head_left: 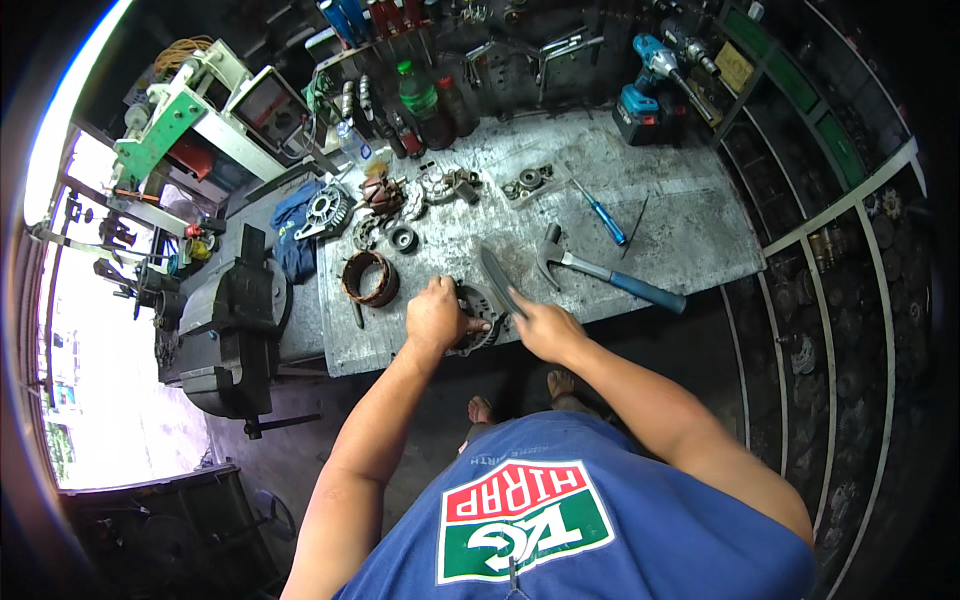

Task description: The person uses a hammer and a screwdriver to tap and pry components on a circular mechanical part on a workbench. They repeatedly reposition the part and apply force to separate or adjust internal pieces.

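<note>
Near the bench's front edge, my left hand (437, 315) is closed on a round metal alternator housing (489, 302), its thumb lying across the part. My right hand (550, 328) grips a long, flat, dark file-like tool (496, 270), which slants up and left beside the housing. Whether the tool touches the housing I cannot tell. Left of my left hand stands a ring-shaped stator (369, 279) with copper windings. A claw hammer (610, 277) with a blue grip lies to the right of the tool.
On the metal bench (690, 230) lie a blue-handled screwdriver (600, 213), a small round pulley (403, 239), another housing (326, 210) and loose alternator parts (385, 193). A cordless impact driver (652, 90) stands at the back right. A large vise (228, 320) is at the left, shelving (840, 240) at the right.
</note>
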Demonstrator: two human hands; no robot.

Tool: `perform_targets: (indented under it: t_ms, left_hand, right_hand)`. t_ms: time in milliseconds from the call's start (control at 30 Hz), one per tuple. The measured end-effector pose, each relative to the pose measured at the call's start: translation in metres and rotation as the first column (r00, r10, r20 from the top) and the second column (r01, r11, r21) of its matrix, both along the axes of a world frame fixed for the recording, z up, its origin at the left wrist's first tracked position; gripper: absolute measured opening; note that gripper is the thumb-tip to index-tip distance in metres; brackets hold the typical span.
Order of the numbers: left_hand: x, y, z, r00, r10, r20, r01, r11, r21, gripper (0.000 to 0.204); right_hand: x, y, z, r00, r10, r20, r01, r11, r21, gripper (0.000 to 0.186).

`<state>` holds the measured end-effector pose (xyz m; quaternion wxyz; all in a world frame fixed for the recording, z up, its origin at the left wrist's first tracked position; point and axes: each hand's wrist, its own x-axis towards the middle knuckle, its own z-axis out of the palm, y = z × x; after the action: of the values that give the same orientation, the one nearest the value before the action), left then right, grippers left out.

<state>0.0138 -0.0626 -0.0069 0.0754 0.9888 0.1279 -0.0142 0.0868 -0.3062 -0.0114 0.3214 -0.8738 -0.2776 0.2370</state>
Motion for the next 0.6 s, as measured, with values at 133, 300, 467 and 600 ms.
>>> perform_targets:
  t_ms: [133, 300, 467, 600]
  left_hand:
    - [-0.007, -0.009, 0.003, 0.996, 0.082, 0.038, -0.083, 0.997, 0.005, 0.094]
    - [-0.022, -0.015, -0.008, 0.963, 0.238, 0.13, -0.227, 0.97, -0.091, 0.089]
    - [-0.027, 0.05, -0.035, 0.83, 0.518, -0.206, -0.53, 0.618, -0.581, 0.095]
    - [-0.02, 0.064, -0.068, 0.826, 0.502, -0.255, -0.489, 0.415, -0.767, 0.099]
  right_hand:
    - [0.0, 0.012, -0.007, 1.0, 0.015, 0.003, -0.016, 0.998, 0.053, 0.061]
    - [-0.039, -0.121, -0.006, 0.993, -0.001, -0.12, -0.004, 0.999, -0.043, 0.059]
    - [-0.039, -0.138, -0.017, 0.996, -0.058, -0.063, 0.065, 0.991, 0.114, 0.071]
    - [-0.036, -0.108, -0.022, 0.975, 0.006, -0.222, 0.028, 0.989, 0.146, 0.067]
